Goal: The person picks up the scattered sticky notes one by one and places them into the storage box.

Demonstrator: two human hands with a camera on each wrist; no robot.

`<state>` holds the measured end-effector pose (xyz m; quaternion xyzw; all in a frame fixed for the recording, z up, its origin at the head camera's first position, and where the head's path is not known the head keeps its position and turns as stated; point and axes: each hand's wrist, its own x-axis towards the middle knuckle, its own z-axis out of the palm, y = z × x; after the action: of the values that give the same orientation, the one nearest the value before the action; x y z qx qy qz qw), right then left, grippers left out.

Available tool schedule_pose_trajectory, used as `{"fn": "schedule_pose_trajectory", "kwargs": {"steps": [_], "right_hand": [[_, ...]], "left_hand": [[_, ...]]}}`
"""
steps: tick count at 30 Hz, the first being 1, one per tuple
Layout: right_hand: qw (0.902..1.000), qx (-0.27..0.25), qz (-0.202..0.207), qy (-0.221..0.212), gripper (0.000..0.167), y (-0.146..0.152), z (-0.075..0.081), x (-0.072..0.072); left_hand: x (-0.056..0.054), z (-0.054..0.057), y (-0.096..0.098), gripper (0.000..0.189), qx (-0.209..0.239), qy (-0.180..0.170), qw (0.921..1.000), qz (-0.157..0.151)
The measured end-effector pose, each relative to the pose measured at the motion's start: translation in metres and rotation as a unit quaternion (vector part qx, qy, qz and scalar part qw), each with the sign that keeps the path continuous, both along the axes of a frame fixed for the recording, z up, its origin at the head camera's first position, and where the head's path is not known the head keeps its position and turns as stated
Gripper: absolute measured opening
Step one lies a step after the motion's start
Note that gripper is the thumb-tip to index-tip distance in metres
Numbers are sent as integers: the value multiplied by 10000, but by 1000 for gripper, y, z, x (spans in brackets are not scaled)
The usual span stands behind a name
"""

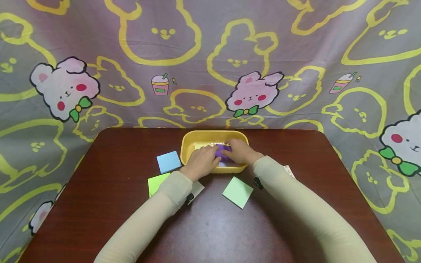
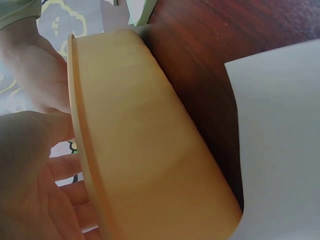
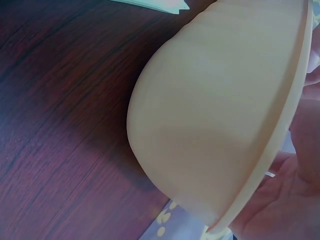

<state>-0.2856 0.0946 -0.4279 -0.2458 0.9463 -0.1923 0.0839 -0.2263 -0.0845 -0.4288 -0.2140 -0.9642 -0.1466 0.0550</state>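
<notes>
Cream sleeves in front, fingers half lost inside a yellow basin

Nearest the camera, the left sleeve (image 1: 141, 223) and right sleeve (image 1: 315, 208) run off the bottom edge of the head view. Beyond them, the yellow basin (image 1: 236, 170) stands near the table's (image 1: 115, 219) far edge. Inside it lies a purple item (image 1: 222, 155), its outline broken by the hands; whether it is one pad or a stack cannot be told. The right hand (image 1: 241, 150) pinches it, though most fingertips are covered. The left hand (image 1: 201, 160) reaches over the near rim with its fingertips at the item's left side; whether they grip it cannot be told. A pale yellow piece (image 1: 200, 146) also shows in the basin, partly covered.

Left of the basin lies a blue pad (image 1: 169, 162). The left sleeve covers part of a bright green pad (image 1: 158, 182) and of a greyish pad (image 1: 198, 189); the right sleeve hides much of a patterned piece (image 1: 289, 171). A mint pad (image 1: 238, 192) lies in full view. In both wrist views the basin's wall blocks its contents.
</notes>
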Motion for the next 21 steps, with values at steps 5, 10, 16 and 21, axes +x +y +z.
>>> {"fn": "schedule_pose_trajectory", "kwargs": {"steps": [5, 10, 16, 21], "right_hand": [[9993, -282, 12, 262, 40, 1, 2, 1], [9984, -507, -59, 255, 40, 2, 4, 1], [9967, -695, -59, 424, 38, 2, 6, 2], [9955, -764, -75, 557, 35, 1, 10, 4]], "left_hand": [[1, 1, 1, 33, -2, 29, 10000, -8], [1, 2, 1, 34, 19, 43, 10000, -15], [0, 2, 0, 36, 50, 127, 9999, -9], [-1, 2, -1, 36, 43, 86, 10000, 9]]}}
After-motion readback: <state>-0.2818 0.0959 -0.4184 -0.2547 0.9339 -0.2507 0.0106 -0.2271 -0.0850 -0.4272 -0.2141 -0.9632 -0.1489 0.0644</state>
